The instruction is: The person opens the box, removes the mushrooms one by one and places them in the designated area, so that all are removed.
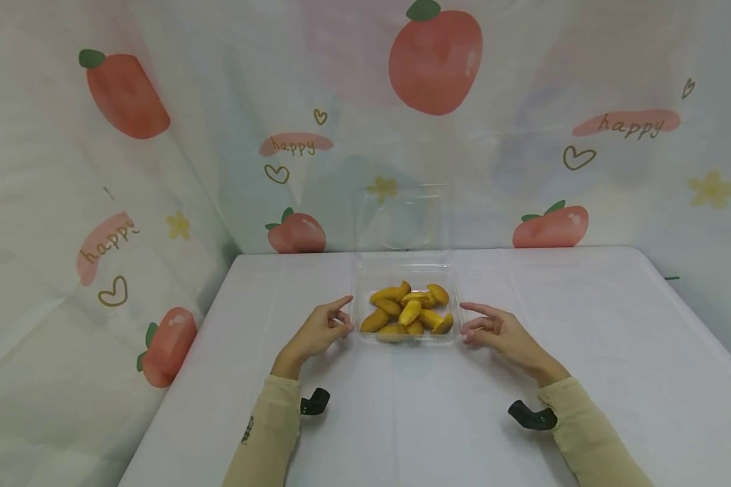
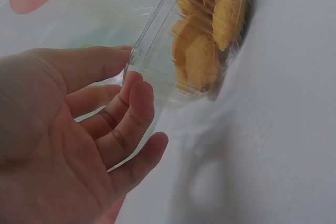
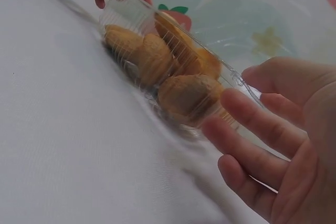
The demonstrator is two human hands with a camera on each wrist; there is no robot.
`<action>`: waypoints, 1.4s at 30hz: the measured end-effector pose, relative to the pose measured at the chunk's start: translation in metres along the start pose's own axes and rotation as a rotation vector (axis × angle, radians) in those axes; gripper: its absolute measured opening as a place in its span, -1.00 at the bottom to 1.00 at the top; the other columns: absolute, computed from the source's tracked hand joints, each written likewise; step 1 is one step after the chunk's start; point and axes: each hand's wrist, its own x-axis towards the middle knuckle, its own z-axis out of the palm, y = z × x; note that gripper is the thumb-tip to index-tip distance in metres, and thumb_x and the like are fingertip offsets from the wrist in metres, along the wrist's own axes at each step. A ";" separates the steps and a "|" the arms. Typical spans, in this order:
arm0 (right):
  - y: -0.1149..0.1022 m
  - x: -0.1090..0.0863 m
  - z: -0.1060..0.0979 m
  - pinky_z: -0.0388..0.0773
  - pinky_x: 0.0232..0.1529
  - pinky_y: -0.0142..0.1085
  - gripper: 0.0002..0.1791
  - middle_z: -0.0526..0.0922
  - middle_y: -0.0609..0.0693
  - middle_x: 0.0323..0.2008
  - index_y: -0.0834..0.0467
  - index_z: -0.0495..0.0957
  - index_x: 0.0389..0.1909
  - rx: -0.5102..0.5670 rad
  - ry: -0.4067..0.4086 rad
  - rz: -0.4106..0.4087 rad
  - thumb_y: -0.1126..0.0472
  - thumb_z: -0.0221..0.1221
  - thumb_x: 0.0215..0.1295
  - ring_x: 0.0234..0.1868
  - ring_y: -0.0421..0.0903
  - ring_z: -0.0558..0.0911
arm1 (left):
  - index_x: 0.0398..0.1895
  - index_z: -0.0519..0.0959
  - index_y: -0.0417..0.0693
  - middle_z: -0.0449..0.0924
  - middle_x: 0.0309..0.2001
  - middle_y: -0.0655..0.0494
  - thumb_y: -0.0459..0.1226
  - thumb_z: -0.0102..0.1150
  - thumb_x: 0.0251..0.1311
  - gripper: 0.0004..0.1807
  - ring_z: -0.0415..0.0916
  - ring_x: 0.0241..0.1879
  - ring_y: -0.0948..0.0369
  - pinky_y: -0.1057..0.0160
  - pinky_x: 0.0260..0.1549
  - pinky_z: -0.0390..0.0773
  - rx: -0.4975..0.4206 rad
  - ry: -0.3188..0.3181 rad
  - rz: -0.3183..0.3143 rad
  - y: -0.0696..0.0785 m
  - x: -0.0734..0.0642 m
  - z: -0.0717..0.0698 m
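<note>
A clear plastic clamshell box [image 1: 407, 336] sits on the white table, its lid [image 1: 402, 218] standing raised at the back. Inside lie several plump, oblong yellow-brown pieces [image 1: 410, 312], a few shaped like mushrooms with caps. At the box's left side, my left hand [image 1: 315, 333] pinches the rim between thumb and fingers. My right hand [image 1: 504, 338] holds the rim on the opposite side in the same way. In the left wrist view, thumb and fingertips [image 2: 140, 98] meet at the box edge. The right wrist view has the thumb on the rim and other fingertips [image 3: 231, 100] against the wall.
White cloth covers the table [image 1: 396, 419]. Behind and to the left hangs a curtain [image 1: 499, 182] printed with fruit, hearts and the word happy; the raised lid stands close in front of it. Black curved pieces [image 1: 531, 415] stick out beside both sleeves.
</note>
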 end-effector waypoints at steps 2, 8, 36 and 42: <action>-0.001 -0.001 -0.001 0.66 -0.06 -0.36 -0.31 0.74 0.23 -0.09 0.37 0.16 0.49 -0.013 0.002 0.015 0.25 0.17 0.46 -0.15 -0.25 0.72 | 0.55 0.17 -0.23 0.52 -0.22 -0.03 -0.46 0.14 0.28 -0.25 0.45 -0.42 0.26 0.41 -0.48 0.34 -0.002 -0.016 -0.004 -0.001 0.000 -0.001; -0.001 -0.001 -0.003 0.68 -0.10 -0.32 -0.37 0.75 0.22 -0.17 0.39 0.25 0.43 -0.034 -0.001 0.029 0.25 0.18 0.45 -0.19 -0.23 0.71 | 0.56 0.17 -0.22 0.52 -0.23 -0.02 -0.43 0.19 0.28 -0.23 0.43 -0.45 0.26 0.40 -0.46 0.36 -0.020 -0.059 -0.003 -0.003 -0.001 -0.006; -0.002 -0.006 -0.010 0.63 -0.04 -0.42 -0.45 0.62 0.36 0.06 0.40 0.37 0.30 -0.087 -0.031 0.038 0.21 0.23 0.41 -0.05 -0.31 0.67 | 0.49 0.29 -0.21 0.67 -0.12 -0.22 -0.36 0.19 0.34 -0.34 0.57 -0.25 0.25 0.33 -0.12 0.54 -0.006 -0.092 0.030 0.000 -0.004 -0.008; -0.003 -0.007 -0.011 0.61 -0.02 -0.43 -0.49 0.52 0.41 0.19 0.40 0.39 0.30 -0.129 -0.022 -0.001 0.21 0.18 0.46 0.01 -0.27 0.65 | 0.50 0.29 -0.19 0.67 -0.09 -0.24 -0.35 0.17 0.36 -0.35 0.60 -0.19 0.16 0.28 -0.11 0.54 -0.008 -0.063 0.034 0.001 -0.003 -0.005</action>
